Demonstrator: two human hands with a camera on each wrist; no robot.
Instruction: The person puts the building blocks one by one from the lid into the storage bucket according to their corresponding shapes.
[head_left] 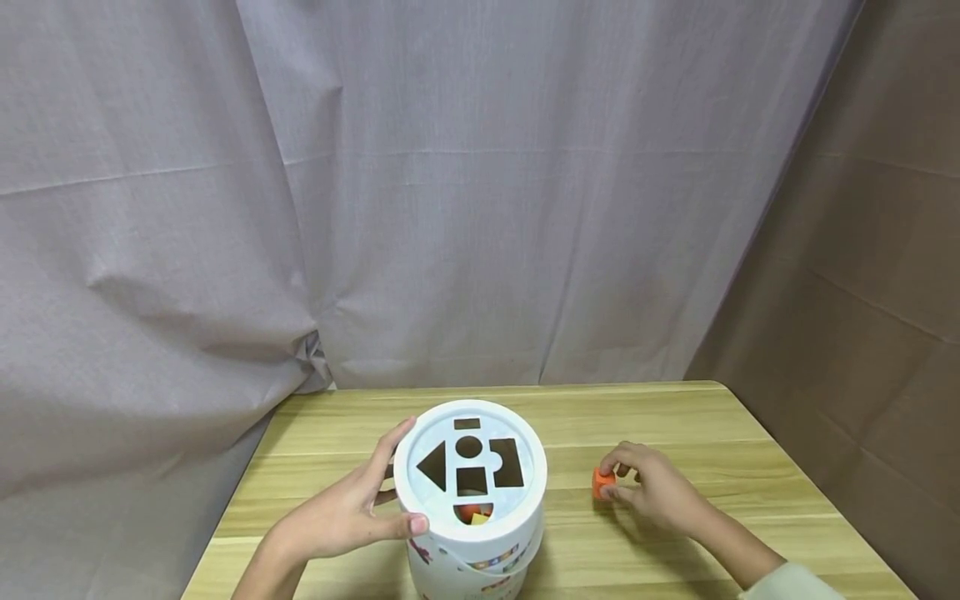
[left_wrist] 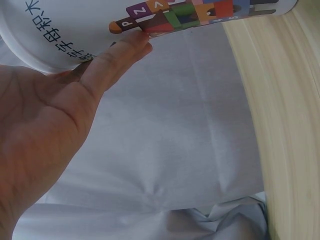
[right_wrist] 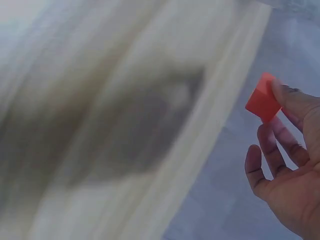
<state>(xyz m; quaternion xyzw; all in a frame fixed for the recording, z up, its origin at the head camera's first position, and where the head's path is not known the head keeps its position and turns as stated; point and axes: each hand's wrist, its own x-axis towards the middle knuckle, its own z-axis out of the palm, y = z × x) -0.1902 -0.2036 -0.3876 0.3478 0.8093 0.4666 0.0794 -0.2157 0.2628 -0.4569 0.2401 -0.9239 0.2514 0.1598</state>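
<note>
A white bucket [head_left: 480, 575] with printed blocks and letters on its side stands at the front middle of the table. Its white lid [head_left: 517, 508] has several cut-out shapes: a triangle, a circle, a square and others; red and yellow pieces show through the front hole. My left hand [head_left: 341, 512] grips the bucket's left side near the top, thumb at the lid's rim; in the left wrist view its fingers [left_wrist: 120, 57] lie along the wall. To the right, my right hand [head_left: 656, 492] pinches an orange-red cube [right_wrist: 264, 97] between thumb and fingertips, above the table.
The wooden table [head_left: 637, 417] has a light striped grain. A grey curtain [head_left: 480, 208] hangs behind its back edge, and a brownish cloth [head_left: 862, 333] closes off the right side. The bucket's white handle [head_left: 528, 554] hangs down at its front.
</note>
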